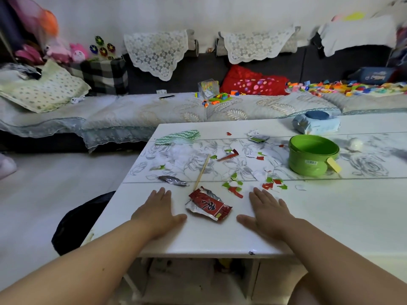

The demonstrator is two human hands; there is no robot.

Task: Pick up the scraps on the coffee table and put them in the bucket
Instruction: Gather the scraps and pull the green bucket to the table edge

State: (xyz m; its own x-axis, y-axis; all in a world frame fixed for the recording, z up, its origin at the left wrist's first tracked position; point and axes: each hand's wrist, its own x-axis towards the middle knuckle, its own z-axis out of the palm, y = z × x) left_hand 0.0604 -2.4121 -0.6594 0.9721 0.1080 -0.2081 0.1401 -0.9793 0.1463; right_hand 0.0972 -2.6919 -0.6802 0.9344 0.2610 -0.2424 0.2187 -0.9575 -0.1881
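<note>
Head view of the white coffee table with a grey floral print [330, 216] at the outset of clearing. The left hand [158, 208] and the right hand [268, 212] both lie palm down on the near part of the tabletop, fingers straight and close together, thumbs angled inward; neither holds anything. Between the two thumbs, touching neither, lies a crumpled red foil snack wrapper with a silver lining [209, 204]. Beyond it are torn red and green paper scraps [233, 186], a second cluster of the same [274, 184] nearer the bucket, a thin wooden stick [201, 171] and a twisted piece of silver foil [172, 180]; further small bits are scattered toward the far edge. The round green plastic bucket [306, 166] stands upright on the right of the table, well apart from both hands; the visible part of its inside shows nothing, though its bottom is hidden by the wall. A green-and-white zigzag cloth [178, 136], a pale blue soft pack [317, 124] and a small white ball [354, 143] also sit on the table.

Progress, as judged: no scrap appears collected; the wrapper, stick, foil and all paper pieces remain to be gathered, the wrapper being closest to hand
</note>
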